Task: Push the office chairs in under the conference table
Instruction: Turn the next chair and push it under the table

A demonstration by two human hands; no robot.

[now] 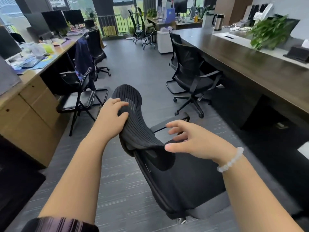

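A black mesh office chair [177, 178] stands right in front of me on the carpet, its ribbed headrest [133, 121] pointing away. My left hand [112, 116] grips the left edge of that headrest, thumb under and fingers over. My right hand [192, 139] hovers open at the headrest's lower right corner, fingers spread above an armrest [168, 124]. The long dark conference table [250, 64] runs along the right. A second black chair [192, 71] sits partly under its near side, and a third chair [174, 37] stands farther back.
A wooden desk [28, 104] with clutter and monitors lines the left. A folding chair [83, 96] and a chair draped with a jacket [83, 54] stand beside it. A potted plant [269, 30], kettle [219, 21] and tissue box [297, 52] rest on the table. Grey carpet aisle runs between.
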